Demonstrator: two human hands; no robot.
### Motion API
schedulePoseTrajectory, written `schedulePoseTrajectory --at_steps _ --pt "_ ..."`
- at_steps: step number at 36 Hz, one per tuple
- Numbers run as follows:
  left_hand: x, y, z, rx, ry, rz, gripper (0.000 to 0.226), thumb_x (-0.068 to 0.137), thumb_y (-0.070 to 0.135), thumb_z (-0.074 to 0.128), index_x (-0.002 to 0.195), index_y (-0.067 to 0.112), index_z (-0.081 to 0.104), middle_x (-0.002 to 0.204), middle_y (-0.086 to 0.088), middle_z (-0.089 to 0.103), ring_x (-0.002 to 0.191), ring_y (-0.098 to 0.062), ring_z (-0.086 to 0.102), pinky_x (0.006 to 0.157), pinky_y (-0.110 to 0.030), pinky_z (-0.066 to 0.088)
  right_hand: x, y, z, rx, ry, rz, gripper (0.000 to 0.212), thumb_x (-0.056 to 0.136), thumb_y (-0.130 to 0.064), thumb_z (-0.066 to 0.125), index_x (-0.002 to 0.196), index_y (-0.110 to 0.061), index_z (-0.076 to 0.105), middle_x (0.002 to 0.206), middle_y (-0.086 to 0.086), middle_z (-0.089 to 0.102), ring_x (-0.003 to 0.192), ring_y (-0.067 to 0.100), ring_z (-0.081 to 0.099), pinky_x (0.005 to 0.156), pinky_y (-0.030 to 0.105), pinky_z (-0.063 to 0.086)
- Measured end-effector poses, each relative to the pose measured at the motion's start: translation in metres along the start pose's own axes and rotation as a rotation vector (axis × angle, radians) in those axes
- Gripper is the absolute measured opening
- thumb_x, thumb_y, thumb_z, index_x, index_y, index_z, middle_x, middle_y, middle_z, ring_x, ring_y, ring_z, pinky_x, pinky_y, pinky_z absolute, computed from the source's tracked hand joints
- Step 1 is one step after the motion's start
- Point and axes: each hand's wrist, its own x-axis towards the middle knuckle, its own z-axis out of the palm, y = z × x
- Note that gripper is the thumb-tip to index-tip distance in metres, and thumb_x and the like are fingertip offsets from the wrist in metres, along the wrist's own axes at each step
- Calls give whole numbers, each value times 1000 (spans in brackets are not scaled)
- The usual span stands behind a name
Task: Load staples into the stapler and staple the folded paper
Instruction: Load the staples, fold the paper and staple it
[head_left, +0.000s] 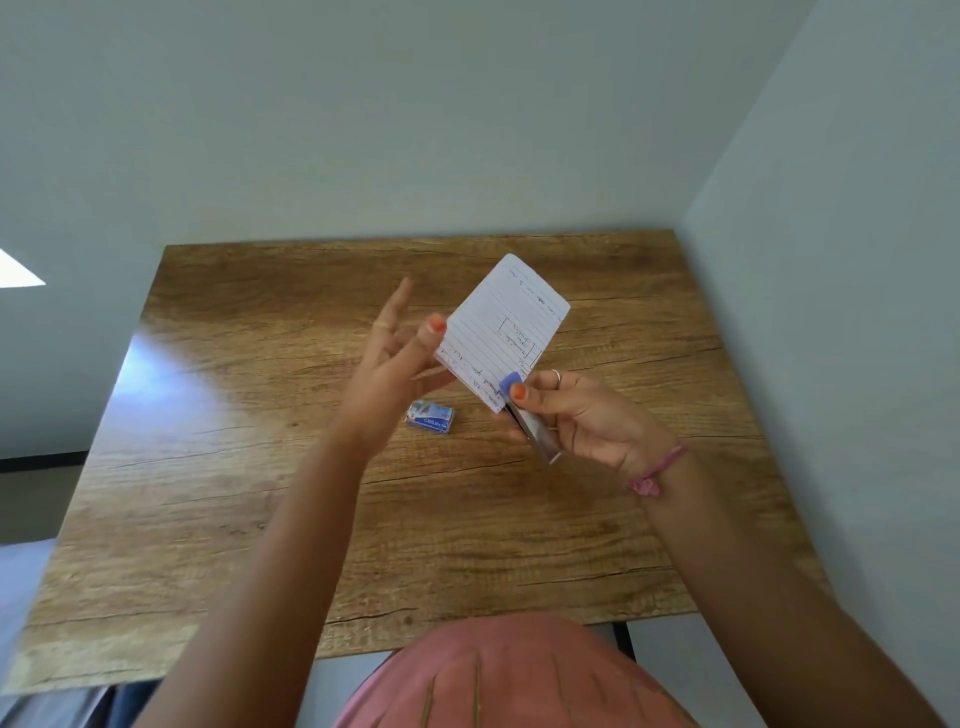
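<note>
Right hand (582, 410) grips the stapler (530, 421) in the air, thumb on its blue head, nose over the lower corner of the folded paper (501, 327). Left hand (400, 358) only pinches the paper's left edge with thumb and one finger, other fingers splayed. Risk: the light pinch lets the sheet pivot or the layers shift when the stapler closes, so the staple lands crooked or misses a layer. Staple box (429, 417) sits on the tabletop (260, 467) below.
</note>
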Motion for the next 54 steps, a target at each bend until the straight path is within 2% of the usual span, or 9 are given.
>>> schedulePoseTrajectory --at_steps 3,9,11,17,25,31,36,45,54 --pt "-11 -13 13 -142 12 -103 74 79 41 68 140 9 39 116 -8 69 108 -26 66 94 -39 53 1 1 2 35 32 -12 34 73 -12 75 106 -5 70 103 13 74 87 21 72 82 40 57" --pt "-25 -21 46 -160 -47 -135 47 71 31 82 112 14 67 111 -7 72 103 -25 69 81 -32 56 3 2 7 44 41 -66 25 71 -12 75 95 -6 75 99 9 75 88 19 73 68 33 61" --pt "-27 -24 53 -178 -2 -119 51 71 27 83 114 7 65 109 -12 72 100 -28 69 80 -37 57 4 2 8 62 39 -76 19 70 -10 73 89 -8 77 97 9 75 85 18 73 68 32 60" --pt "-27 -25 58 -183 62 -100 49 72 22 79 114 1 64 108 -15 72 99 -32 70 86 -48 55 7 4 9 62 51 -82 35 69 -8 73 102 1 68 96 9 75 84 18 73 70 32 60" --pt "-27 -24 55 -206 38 -114 42 74 18 76 112 3 65 107 -13 73 99 -29 70 77 -36 58 13 9 6 43 95 -64 32 66 -10 77 97 -4 72 101 11 75 91 22 72 84 39 59" --pt "-25 -19 46 -292 2 -178 39 85 28 67 118 9 62 111 -14 71 96 -29 70 80 -40 59 11 9 4 31 57 -76 27 69 -17 79 95 -10 76 103 13 74 93 24 72 85 37 58" --pt "-19 -13 43 -324 108 -207 24 95 22 56 114 9 64 108 -11 73 97 -26 70 78 -38 60 8 6 8 18 57 -57 40 68 -16 79 105 -4 70 103 12 74 92 22 72 68 30 60" --pt "-19 -3 36 -378 121 -179 17 97 15 53 107 8 65 104 -12 74 93 -24 72 67 -31 59 0 1 6 109 -5 -88 39 75 -17 75 110 -2 66 109 16 72 94 25 71 75 37 61" --pt "-19 -1 37 -360 128 -164 16 97 14 53 104 10 67 103 -11 74 95 -24 71 71 -31 60 -2 1 8 123 2 -89 36 74 -16 75 107 -3 66 104 14 74 91 22 72 79 38 60"
